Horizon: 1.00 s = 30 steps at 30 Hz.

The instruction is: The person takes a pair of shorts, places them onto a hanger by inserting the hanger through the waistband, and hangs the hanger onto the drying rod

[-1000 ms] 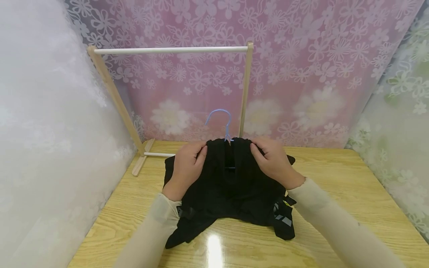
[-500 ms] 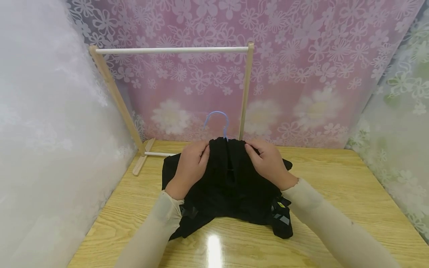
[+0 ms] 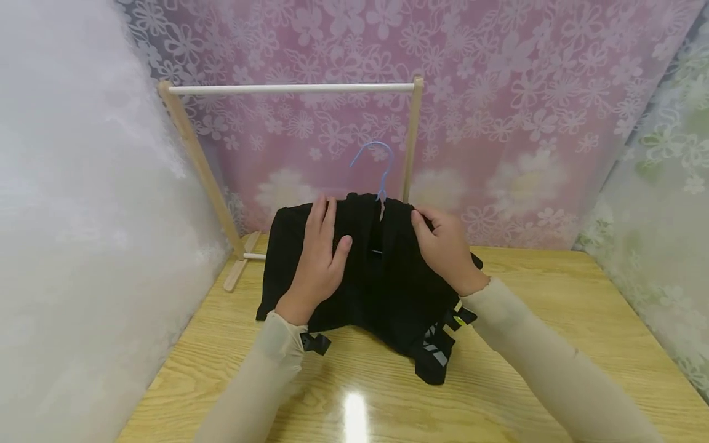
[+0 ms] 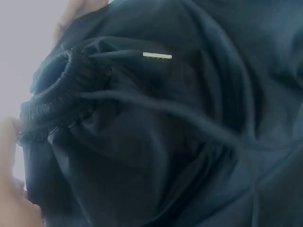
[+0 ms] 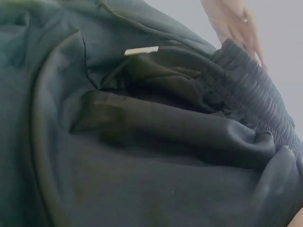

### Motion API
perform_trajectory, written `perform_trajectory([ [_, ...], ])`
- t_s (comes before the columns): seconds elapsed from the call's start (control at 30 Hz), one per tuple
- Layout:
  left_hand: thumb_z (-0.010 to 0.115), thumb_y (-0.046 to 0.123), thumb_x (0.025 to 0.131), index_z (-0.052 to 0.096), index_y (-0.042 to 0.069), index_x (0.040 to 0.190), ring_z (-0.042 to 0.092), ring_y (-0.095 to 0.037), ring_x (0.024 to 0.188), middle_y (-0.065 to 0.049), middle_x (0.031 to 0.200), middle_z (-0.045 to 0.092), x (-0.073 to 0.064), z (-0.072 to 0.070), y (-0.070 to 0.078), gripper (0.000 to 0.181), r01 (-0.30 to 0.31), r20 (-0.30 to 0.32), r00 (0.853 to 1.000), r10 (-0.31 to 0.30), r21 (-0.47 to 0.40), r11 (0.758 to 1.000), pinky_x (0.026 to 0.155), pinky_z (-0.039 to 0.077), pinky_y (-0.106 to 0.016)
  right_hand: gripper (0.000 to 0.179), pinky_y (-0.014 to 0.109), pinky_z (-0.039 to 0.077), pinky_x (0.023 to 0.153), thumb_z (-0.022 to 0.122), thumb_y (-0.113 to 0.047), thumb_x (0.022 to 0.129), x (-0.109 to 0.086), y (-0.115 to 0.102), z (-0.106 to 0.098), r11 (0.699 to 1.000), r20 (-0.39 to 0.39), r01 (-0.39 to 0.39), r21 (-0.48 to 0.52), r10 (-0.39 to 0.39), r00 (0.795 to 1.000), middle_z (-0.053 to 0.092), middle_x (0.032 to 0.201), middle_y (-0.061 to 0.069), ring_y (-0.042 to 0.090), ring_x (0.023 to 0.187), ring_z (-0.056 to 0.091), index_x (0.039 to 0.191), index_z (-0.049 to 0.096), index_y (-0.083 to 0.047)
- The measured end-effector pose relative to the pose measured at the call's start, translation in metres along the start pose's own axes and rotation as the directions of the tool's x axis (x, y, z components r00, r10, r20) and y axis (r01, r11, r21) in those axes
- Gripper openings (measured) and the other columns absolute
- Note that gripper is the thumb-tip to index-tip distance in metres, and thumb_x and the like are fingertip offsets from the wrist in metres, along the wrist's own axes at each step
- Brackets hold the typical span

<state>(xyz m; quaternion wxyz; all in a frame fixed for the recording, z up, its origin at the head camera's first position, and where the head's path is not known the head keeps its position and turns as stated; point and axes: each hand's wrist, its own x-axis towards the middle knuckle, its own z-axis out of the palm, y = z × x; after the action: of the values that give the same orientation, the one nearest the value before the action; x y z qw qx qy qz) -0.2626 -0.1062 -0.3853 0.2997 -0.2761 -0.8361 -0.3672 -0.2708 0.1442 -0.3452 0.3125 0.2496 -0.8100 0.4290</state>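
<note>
Black drawstring shorts (image 3: 354, 277) hang in front of me, held up close over the table. A blue wire hanger (image 3: 389, 169) pokes its hook up from the gathered waistband (image 5: 251, 94); its lower part is mostly hidden in the cloth. My left hand (image 3: 318, 261) lies with straight fingers along the front of the shorts, left of the hook. My right hand (image 3: 445, 249) pinches the waistband's right side between thumb and fingers. A drawstring (image 4: 189, 116) and a pale tag (image 4: 157, 56) show inside the folds in the left wrist view.
A wooden rack (image 3: 191, 160) with a white top bar (image 3: 293, 88) stands behind on the left of the wood-grain table (image 3: 532, 332). Flowered curtain (image 3: 498, 123) closes off the back, with pale walls at both sides.
The shorts and hanger have risen, and the hem swings up off its earlier place. My left hand has let go of the waistband and straightened its fingers; my right hand keeps its pinch.
</note>
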Motion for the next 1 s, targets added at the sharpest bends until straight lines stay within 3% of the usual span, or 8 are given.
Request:
perform_trajectory([
  [0.13,0.035,0.046,0.112,0.004,0.018,0.168,-0.001,-0.022,0.16,-0.001,0.174,-0.006,0.001,-0.006,-0.001,0.07,0.012,0.005,1.0,-0.012,-0.082,0.997,0.126,0.012,-0.055,0.023,0.026,0.039,0.059,0.057,-0.013,0.107,0.012,-0.004,0.0,1.0,-0.022,0.019,-0.004,-0.019,1.0,0.071,0.082,0.013,0.015,0.057,0.049,0.106,0.077,0.0],
  [0.33,0.037,0.049,0.111,0.008,0.019,0.168,0.003,-0.019,0.16,-0.001,0.174,-0.001,0.007,-0.014,-0.001,0.07,0.016,-0.034,0.999,-0.022,-0.168,0.986,0.126,0.011,-0.055,0.024,0.027,0.037,0.061,0.056,-0.013,0.107,0.034,-0.016,0.003,0.999,-0.053,0.043,0.012,-0.043,0.998,0.066,0.079,0.013,0.016,0.059,0.045,0.101,0.075,0.001],
  [0.6,0.04,0.046,0.111,0.011,0.014,0.168,0.0,-0.023,0.16,-0.007,0.174,-0.001,0.011,-0.025,-0.004,0.071,-0.046,-0.095,0.995,0.03,-0.172,0.984,0.126,0.006,-0.054,0.026,0.027,0.037,0.062,0.056,-0.013,0.106,0.068,-0.028,0.009,0.996,-0.131,0.087,-0.017,-0.089,0.987,0.069,0.08,0.016,0.019,0.058,0.044,0.096,0.075,0.003],
  [0.83,0.041,0.04,0.111,0.012,0.016,0.168,0.005,-0.019,0.16,-0.007,0.174,0.004,0.012,-0.033,-0.006,0.068,-0.038,-0.054,0.998,0.028,-0.194,0.98,0.127,0.006,-0.053,0.027,0.028,0.037,0.064,0.057,-0.014,0.106,0.088,-0.026,0.011,0.998,-0.164,0.051,-0.045,-0.057,0.985,0.072,0.087,0.019,0.016,0.062,0.045,0.099,0.075,0.004],
  [1.0,0.043,0.036,0.111,0.014,0.017,0.168,0.009,-0.018,0.159,-0.007,0.174,0.009,0.01,-0.037,-0.01,0.066,-0.013,-0.021,1.0,0.009,-0.215,0.977,0.127,0.009,-0.051,0.026,0.033,0.038,0.065,0.058,-0.013,0.105,0.101,-0.031,0.016,0.994,-0.202,0.081,-0.079,-0.096,0.975,0.072,0.089,0.022,0.024,0.065,0.051,0.1,0.075,0.006],
])
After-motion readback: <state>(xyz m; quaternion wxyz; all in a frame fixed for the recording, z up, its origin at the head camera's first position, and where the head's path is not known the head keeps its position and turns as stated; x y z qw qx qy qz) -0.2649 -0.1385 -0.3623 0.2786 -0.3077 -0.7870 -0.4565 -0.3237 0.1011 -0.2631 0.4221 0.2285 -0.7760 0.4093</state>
